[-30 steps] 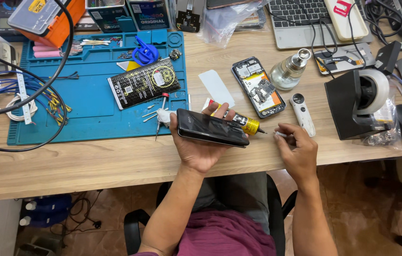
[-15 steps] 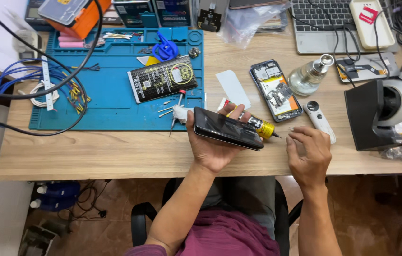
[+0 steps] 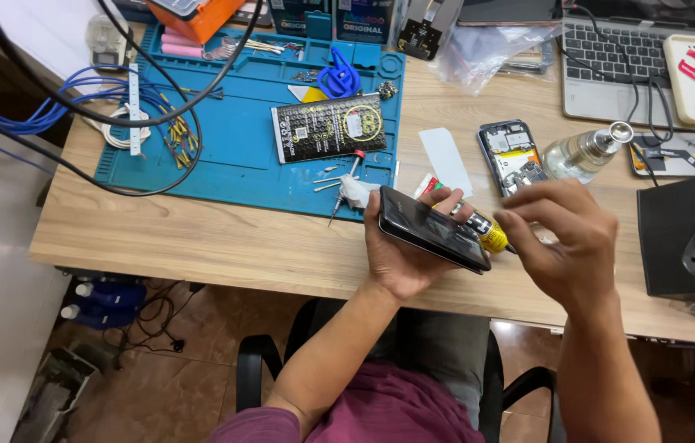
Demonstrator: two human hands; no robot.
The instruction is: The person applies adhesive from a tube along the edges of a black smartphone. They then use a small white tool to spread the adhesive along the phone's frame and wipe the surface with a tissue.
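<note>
Gripping a dark phone (image 3: 433, 228) edgewise, the left hand (image 3: 401, 254) clamps its fingers (image 3: 446, 205) over the far edge and thumb on the near edge. Right hand (image 3: 565, 238) hovers just beside the phone's right end, fingers curled together above a yellow glue tube (image 3: 487, 234); whether they touch it cannot be told.

I count two phones: one dark phone (image 3: 433, 229) and one opened phone (image 3: 511, 156). One glass bottle (image 3: 583, 153), one laptop (image 3: 638, 70), one blue mat (image 3: 232, 156), one glue tube (image 3: 483, 230).
</note>
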